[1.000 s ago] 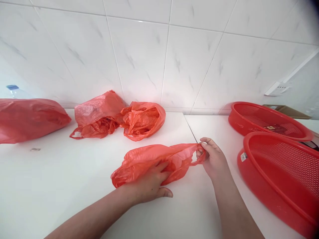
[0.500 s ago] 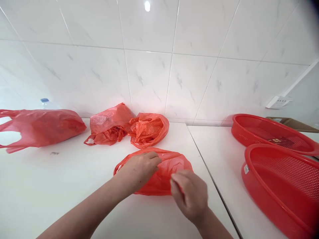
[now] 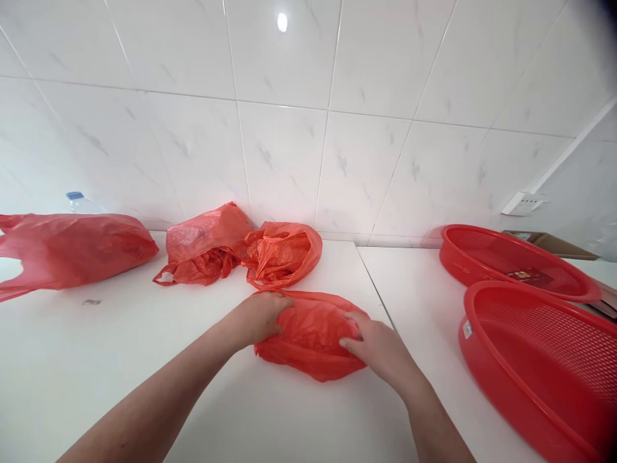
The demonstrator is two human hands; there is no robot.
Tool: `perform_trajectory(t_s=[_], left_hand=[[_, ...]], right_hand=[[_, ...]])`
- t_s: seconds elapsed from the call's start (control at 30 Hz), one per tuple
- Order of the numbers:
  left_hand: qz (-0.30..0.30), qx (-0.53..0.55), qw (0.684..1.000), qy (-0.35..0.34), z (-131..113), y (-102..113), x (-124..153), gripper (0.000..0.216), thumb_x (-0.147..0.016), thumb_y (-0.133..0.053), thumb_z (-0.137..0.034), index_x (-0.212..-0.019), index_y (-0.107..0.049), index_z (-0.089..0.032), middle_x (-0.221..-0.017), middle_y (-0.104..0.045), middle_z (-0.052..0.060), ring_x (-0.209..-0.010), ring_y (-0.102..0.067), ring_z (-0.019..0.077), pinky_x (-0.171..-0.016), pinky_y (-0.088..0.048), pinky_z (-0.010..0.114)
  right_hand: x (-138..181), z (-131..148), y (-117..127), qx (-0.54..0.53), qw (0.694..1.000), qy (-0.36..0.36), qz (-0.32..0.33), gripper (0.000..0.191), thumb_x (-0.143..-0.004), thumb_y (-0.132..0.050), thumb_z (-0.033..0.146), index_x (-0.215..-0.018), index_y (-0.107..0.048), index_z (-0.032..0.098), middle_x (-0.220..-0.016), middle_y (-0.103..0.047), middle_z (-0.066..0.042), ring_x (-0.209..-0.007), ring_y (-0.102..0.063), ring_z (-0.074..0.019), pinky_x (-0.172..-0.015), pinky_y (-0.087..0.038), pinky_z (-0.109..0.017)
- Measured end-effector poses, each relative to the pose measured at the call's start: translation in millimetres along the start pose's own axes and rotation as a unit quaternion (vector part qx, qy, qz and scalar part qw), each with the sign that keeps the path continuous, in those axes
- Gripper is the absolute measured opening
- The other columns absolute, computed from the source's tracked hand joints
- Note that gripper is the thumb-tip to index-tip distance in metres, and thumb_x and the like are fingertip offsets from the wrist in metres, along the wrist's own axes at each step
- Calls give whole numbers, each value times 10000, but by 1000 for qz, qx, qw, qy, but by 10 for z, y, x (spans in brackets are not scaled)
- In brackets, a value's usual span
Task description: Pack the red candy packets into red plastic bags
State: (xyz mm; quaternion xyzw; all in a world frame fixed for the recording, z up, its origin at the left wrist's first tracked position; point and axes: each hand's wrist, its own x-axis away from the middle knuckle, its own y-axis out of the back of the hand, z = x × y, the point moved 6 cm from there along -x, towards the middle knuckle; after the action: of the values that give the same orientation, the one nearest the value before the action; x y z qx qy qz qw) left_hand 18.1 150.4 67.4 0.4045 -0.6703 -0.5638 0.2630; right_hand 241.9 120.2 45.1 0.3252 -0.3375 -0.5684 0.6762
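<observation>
A thin red plastic bag (image 3: 315, 325) lies rumpled on the white tabletop in front of me, its mouth spread wide. At its left end rests my left hand (image 3: 265, 316), fingers over the rim and thumb held apart from them. My right hand (image 3: 373, 341) reaches in at the right end, thumb and fingers spread against the plastic. Both hands touch the bag, and neither is closed on it. Folds hide whatever is inside. Just behind it sits another crumpled red bag (image 3: 284, 254).
Further left are a crumpled red bag (image 3: 207, 241) and a filled red carrier bag (image 3: 87, 251), with a blue-capped bottle (image 3: 76, 198) behind. Two red plastic baskets (image 3: 482, 354) stand right of the table seam. A tiled wall (image 3: 279, 161) with a socket (image 3: 523, 203) closes the back.
Both hands have opened from closed shapes and now lie at the bag's two ends. The bag has shifted and its shape has changed. The whole view has moved slightly.
</observation>
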Motion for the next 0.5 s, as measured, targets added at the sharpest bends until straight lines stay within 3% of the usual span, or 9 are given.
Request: perform_trajectory(t_s=[0.1,0.27,0.4,0.5], left_hand=[[-15,3,999,-46,-199,23,-7,244,-813,-535,-128,-1024,-615,-220,-943,-672,31,-839,-625,183,-668,-464,270],[-100,18,975,-199,-732,27,148,153,-884,-470,-138,-900,-616,-178,-831,-651,45,-767,-619,160,-700,-490,283],[-197,16,940,-279,-985,-116,411,161,-885,-472,-100,-933,-612,-162,-926,-679,80,-917,-630,188,-832,-510,348],[-280,31,916,-287,-1004,-237,558,180,-849,-519,-74,-978,-613,-159,-993,-696,90,-1000,-617,211,-869,-515,367]], right_hand=[[-94,-85,4,-79,997,-5,-14,357,-843,-471,404,-1158,-585,280,-824,-623,-13,-737,-573,-180,-612,-367,-273],[-241,-283,-108,-163,986,-23,-10,310,-832,-486,435,-1060,-594,254,-614,-447,64,-551,-446,-133,-533,-314,-254],[-307,-351,-135,-255,967,-17,-6,350,-823,-520,460,-1089,-562,238,-636,-455,70,-567,-461,-125,-549,-350,-251],[-327,-385,-76,-317,948,-25,-31,388,-820,-526,495,-1101,-561,229,-690,-507,50,-571,-489,-125,-538,-365,-249]])
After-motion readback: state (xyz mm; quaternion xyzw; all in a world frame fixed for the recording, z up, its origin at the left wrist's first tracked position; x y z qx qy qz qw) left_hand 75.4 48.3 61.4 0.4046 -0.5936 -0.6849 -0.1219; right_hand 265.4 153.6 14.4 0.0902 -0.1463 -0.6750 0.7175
